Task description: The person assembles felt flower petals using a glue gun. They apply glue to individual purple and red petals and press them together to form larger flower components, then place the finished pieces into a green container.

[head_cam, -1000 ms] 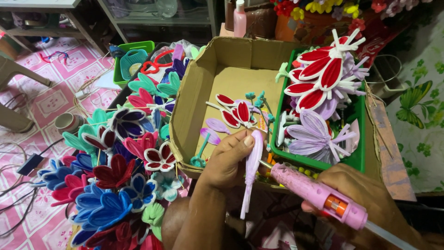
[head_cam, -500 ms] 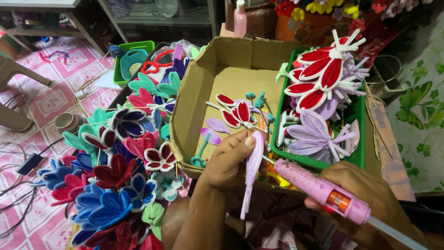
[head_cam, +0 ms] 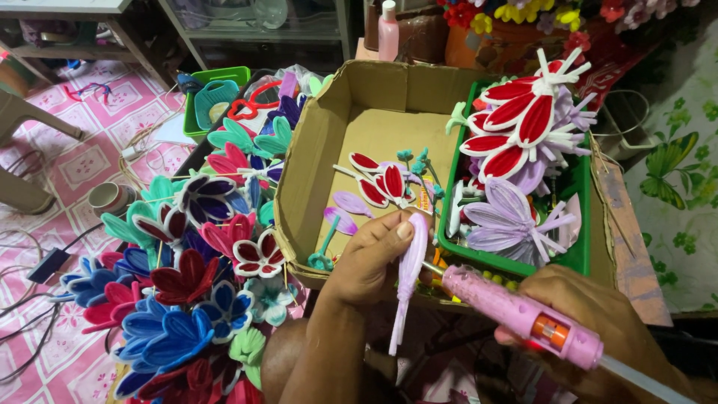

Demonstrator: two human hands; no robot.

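My left hand (head_cam: 370, 258) pinches a pale purple plastic petal (head_cam: 407, 277) that hangs down from my thumb and fingers. My right hand (head_cam: 598, 329) grips a pink glue gun (head_cam: 516, 314) whose nozzle points left and meets the petal just below my thumb. Both hands hover over the front edge of an open cardboard box (head_cam: 307, 172) that holds loose red-and-white and purple petals and green stems (head_cam: 385, 183).
A green crate (head_cam: 580, 224) on the right carries finished red-and-white and purple flowers. A heap of blue, red, teal and purple flowers (head_cam: 187, 277) lies at the left. Further back stand a green basket (head_cam: 213, 101), a pink bottle (head_cam: 389, 30), cables and a cup (head_cam: 108, 198).
The glue gun has slid left and slightly up, bringing its nozzle against the petal. My left hand and the petal have hardly moved.
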